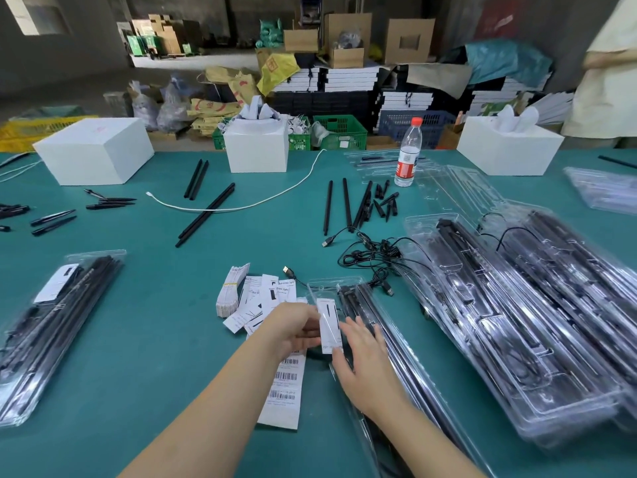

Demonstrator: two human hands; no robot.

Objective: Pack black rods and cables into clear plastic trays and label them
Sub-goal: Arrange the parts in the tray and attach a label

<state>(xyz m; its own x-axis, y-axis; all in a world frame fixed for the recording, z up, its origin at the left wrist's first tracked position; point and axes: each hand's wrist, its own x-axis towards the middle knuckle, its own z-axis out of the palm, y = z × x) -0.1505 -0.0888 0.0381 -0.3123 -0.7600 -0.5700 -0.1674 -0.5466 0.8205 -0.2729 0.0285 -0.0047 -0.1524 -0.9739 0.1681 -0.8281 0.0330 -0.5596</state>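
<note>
Head view: both hands (293,326) (358,357) hold one label (330,326).

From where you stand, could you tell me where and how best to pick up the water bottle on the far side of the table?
Grip the water bottle round its clear middle, just above the red label, coming from the near side. It stands upright and apart from the clear tray lying behind it, so a sideways grasp has room.
</note>
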